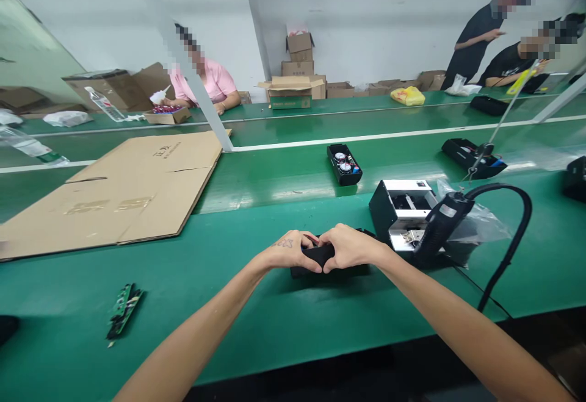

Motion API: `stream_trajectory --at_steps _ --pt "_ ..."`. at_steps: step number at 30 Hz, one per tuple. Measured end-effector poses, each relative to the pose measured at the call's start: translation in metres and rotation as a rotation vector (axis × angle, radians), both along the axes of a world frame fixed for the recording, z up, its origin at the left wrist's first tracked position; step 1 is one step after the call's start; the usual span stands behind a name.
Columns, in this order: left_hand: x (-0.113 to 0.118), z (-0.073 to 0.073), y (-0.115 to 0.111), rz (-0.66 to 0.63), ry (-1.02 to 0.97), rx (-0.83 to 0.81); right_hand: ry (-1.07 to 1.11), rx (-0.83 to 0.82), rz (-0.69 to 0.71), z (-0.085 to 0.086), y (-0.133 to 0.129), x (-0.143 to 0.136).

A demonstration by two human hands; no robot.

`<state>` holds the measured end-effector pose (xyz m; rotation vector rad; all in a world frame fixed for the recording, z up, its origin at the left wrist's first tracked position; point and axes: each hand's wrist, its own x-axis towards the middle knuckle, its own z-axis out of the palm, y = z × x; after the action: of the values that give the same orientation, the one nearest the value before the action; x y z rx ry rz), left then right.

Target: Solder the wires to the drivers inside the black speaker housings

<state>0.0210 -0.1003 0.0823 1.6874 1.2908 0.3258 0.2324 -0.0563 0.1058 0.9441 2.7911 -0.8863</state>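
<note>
On the green bench in front of me lies a black plastic housing (352, 269), partly covered by my hands. My left hand (293, 251) grips its left part, thumb on the near wall and fingers curled over the top. From the other side my right hand (345, 248) holds the same housing, its thumb tip close to the left thumb. What lies inside the housing is mostly hidden. Just right of my right hand stands a screw-feeder box (407, 204) in black and white. A black electric screwdriver (442, 222) with a thick cable leans against its front.
A green circuit board (123, 310) lies at left, below a flattened cardboard sheet (132, 188). Open black housings with parts inside (344, 164) sit on the middle strip. Clear plastic bag (480, 225) beside the screwdriver; hanging cord (503, 109) at right. Several people work across the bench.
</note>
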Motion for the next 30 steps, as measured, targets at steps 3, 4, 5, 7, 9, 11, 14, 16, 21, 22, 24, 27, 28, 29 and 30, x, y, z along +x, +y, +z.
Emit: stream_trajectory --at_steps 3,4,5,7,9,11,14,16,21,22,24,27,28,29,30 --pt "0.0 0.0 0.0 0.002 0.003 -0.006 0.024 -0.012 -0.012 -0.002 0.002 0.0" --pt "0.0 0.0 0.0 0.003 0.005 -0.007 0.033 -0.014 -0.015 -0.002 0.003 0.0" --pt "0.0 0.0 0.001 0.006 0.007 -0.009 0.04 -0.015 -0.017 -0.003 0.003 0.0" --pt "0.0 0.001 0.001 0.011 0.013 -0.015 0.05 -0.014 -0.014 -0.004 0.004 -0.001" --pt "0.0 0.002 0.001 0.012 0.02 -0.023 0.053 -0.012 -0.006 -0.005 0.005 -0.002" --pt "0.0 0.003 0.002 0.009 0.028 -0.026 0.054 -0.007 0.003 -0.006 0.005 -0.002" --pt "-0.001 0.004 0.003 0.006 0.04 -0.024 0.047 0.006 0.018 -0.008 0.005 -0.001" --pt "-0.001 0.004 0.003 0.002 0.042 -0.026 0.037 0.019 0.024 -0.008 0.004 0.0" --pt "-0.002 0.003 0.004 -0.003 0.027 -0.038 0.006 0.051 0.023 -0.005 0.001 0.0" --pt "-0.002 0.002 0.003 -0.003 0.021 -0.038 -0.002 0.057 0.02 -0.005 0.0 -0.001" --pt "-0.002 0.002 0.003 -0.005 0.009 -0.039 -0.017 0.072 0.008 -0.006 -0.002 -0.002" --pt "-0.001 0.001 0.003 -0.005 -0.006 -0.044 -0.039 0.093 -0.021 -0.009 -0.003 -0.004" --pt "-0.001 0.001 0.003 -0.002 -0.011 -0.045 -0.045 0.097 -0.028 -0.01 -0.003 -0.004" --pt "0.0 0.001 0.003 0.001 -0.016 -0.045 -0.049 0.098 -0.034 -0.011 -0.003 -0.005" --pt "0.0 0.001 0.003 0.005 -0.022 -0.045 -0.052 0.098 -0.038 -0.011 -0.003 -0.005"
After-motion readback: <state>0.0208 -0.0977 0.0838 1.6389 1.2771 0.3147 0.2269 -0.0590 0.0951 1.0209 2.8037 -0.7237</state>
